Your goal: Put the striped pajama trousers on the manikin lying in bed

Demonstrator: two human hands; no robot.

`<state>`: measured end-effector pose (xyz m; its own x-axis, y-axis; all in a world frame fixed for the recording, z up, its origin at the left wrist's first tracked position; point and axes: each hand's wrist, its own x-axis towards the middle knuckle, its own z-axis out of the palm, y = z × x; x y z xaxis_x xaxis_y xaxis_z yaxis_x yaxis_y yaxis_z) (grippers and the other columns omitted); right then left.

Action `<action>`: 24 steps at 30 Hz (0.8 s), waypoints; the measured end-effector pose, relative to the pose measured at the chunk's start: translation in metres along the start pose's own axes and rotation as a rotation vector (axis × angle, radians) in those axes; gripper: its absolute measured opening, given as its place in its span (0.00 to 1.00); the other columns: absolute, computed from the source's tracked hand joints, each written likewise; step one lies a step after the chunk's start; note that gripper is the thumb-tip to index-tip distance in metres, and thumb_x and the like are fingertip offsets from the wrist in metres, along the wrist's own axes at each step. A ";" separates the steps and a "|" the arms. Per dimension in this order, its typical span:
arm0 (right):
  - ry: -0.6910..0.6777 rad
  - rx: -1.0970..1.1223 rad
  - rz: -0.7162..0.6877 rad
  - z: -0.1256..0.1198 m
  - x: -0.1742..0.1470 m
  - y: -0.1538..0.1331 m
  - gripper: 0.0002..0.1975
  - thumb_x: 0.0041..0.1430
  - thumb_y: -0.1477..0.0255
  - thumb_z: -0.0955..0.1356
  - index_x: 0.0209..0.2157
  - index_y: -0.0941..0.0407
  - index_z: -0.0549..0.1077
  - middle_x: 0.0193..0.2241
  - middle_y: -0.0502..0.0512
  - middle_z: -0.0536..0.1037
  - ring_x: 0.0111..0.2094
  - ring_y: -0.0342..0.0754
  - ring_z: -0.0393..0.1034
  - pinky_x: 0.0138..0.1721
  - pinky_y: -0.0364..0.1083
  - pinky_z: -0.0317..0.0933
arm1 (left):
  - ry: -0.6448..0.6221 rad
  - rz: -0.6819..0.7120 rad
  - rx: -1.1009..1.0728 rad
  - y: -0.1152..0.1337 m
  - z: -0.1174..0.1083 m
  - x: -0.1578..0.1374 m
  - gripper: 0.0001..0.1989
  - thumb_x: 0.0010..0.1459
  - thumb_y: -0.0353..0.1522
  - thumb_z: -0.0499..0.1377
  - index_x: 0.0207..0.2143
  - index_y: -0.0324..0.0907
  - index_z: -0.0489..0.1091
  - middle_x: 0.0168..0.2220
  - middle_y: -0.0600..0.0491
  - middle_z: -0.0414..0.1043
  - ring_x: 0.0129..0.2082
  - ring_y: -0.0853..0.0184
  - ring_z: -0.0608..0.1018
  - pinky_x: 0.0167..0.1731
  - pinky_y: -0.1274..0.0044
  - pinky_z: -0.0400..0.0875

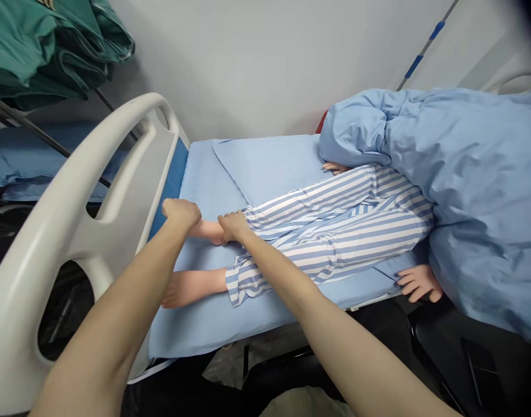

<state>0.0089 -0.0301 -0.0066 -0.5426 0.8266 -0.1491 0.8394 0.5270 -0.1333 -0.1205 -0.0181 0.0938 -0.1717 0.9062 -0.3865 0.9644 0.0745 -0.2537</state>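
Note:
A manikin in blue-and-white striped trousers (356, 246) lies on a bed with a light blue sheet (265, 162). My left hand (181, 211) is closed around the front of its far foot (209, 230), covering the toes. At the ankle of that same leg, beside the trouser cuff, my right hand (233, 225) is wrapped round the limb. Nearer to me, the other bare foot (189, 288) rests on the sheet, untouched. A bunched light blue quilt (478, 191) hides the manikin's upper body; one manikin hand (419, 282) sticks out below it.
A cream bed-end board (33, 260) with cut-outs rises at the left, close to my left forearm. Green fabric (52, 52) hangs behind it. A pole with blue bands (415, 66) stands by the wall. Black chairs (286, 376) are below the near bed edge.

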 end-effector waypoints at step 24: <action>-0.009 -0.003 0.018 -0.002 -0.004 -0.003 0.36 0.44 0.57 0.78 0.52 0.58 0.70 0.51 0.65 0.78 0.53 0.58 0.72 0.57 0.55 0.60 | 0.090 0.016 -0.060 -0.014 0.004 -0.024 0.24 0.59 0.35 0.53 0.52 0.34 0.77 0.50 0.28 0.76 0.48 0.43 0.78 0.44 0.60 0.70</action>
<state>0.0088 -0.0348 -0.0039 -0.5281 0.8339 -0.1603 0.8488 0.5130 -0.1277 -0.1304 -0.0424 0.1034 -0.1404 0.9408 -0.3084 0.9776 0.0823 -0.1938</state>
